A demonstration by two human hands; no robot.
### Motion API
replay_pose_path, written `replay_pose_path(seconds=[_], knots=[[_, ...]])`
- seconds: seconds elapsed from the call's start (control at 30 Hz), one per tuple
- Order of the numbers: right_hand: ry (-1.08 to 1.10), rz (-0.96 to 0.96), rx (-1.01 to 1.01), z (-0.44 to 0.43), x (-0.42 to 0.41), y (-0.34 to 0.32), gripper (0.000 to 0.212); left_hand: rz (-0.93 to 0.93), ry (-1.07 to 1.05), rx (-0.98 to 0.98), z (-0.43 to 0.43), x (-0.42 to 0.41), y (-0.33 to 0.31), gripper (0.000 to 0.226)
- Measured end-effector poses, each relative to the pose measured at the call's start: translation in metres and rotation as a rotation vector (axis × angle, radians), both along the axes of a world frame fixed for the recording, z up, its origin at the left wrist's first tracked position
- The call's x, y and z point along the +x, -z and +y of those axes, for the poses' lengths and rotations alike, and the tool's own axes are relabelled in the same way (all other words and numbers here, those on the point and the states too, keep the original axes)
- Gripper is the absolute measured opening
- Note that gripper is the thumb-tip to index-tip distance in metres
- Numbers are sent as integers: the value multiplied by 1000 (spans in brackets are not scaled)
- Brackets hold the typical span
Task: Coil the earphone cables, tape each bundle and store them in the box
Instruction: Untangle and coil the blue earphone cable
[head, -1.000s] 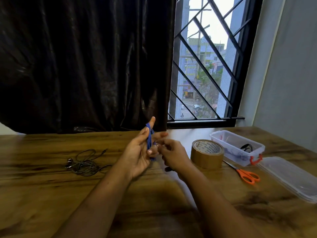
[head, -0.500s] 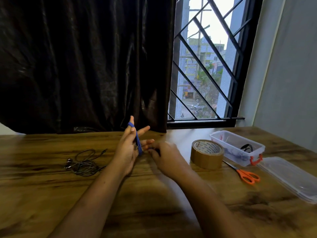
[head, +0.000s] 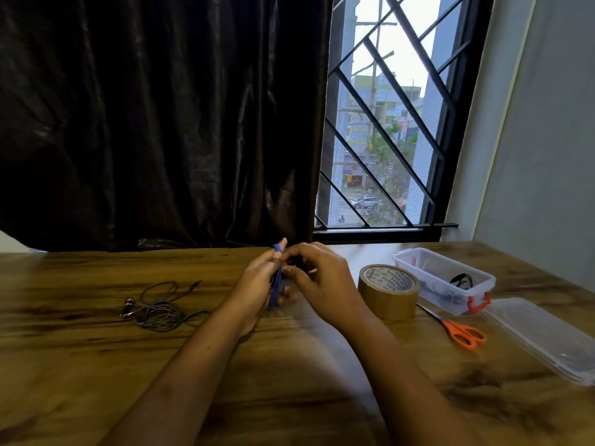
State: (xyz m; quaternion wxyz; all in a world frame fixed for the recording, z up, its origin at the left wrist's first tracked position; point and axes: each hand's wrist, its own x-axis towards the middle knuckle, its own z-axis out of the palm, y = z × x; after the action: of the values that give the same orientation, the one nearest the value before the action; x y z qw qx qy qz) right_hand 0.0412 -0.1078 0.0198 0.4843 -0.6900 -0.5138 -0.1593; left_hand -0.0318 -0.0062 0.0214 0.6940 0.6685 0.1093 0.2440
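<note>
A: Where is the blue earphone cable (head: 276,286)?

B: Looped around the fingers of the left hand (head: 257,286), which is raised above the wooden table (head: 96,365). Those fingers are held straight and close together inside the loops.

A: And the right hand (head: 322,281)?

B: Touching the left, fingertips curled together and pinching something small and dark (too blurred to name).

A: The rest?

B: A loose grey earphone cable (head: 157,309) lies well to the left. To the right stand the brown tape roll (head: 388,291), then the open clear box (head: 444,280), orange-handled scissors (head: 462,333) in front and the lid (head: 544,339) just beside it.
</note>
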Motion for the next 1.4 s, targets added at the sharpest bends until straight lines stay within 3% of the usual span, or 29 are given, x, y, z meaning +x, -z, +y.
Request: replay_pose_path(seconds=[0.27, 0.33, 0.43, 0.57, 0.7, 0.8, 1.0, 1.1, 1.4], knots=[[-45, 382, -79, -6, 3, -1, 5, 161, 10, 196, 4, 0, 3, 30], [-63, 503, -62, -8, 6, -2, 11, 177, 30, 214, 5, 1, 3, 29], [-30, 692, 14, -7, 9, -1, 5, 162, 126, 102, 4, 0, 3, 29], [-202, 928, -30, -7, 7, 2, 29, 31, 232, -131, 4, -1, 3, 35], [-433, 1049, -95, -1, 3, 7, 22, -80, 293, -285, 4, 0, -2, 42], [-403, 1038, -28, 0, 6, 7, 21, -119, 316, -354, 0, -4, -6, 42], [-214, 1001, 241, -2, 17, 9, 15, -100, 170, -421, 0, 0, -8, 31], [-252, 1012, 318, -6, 17, 5, 6, -75, 158, -460, 4, 2, -5, 33], [-303, 940, 304, -8, 19, 5, 7, 81, 108, -228, 2, -1, -3, 43]])
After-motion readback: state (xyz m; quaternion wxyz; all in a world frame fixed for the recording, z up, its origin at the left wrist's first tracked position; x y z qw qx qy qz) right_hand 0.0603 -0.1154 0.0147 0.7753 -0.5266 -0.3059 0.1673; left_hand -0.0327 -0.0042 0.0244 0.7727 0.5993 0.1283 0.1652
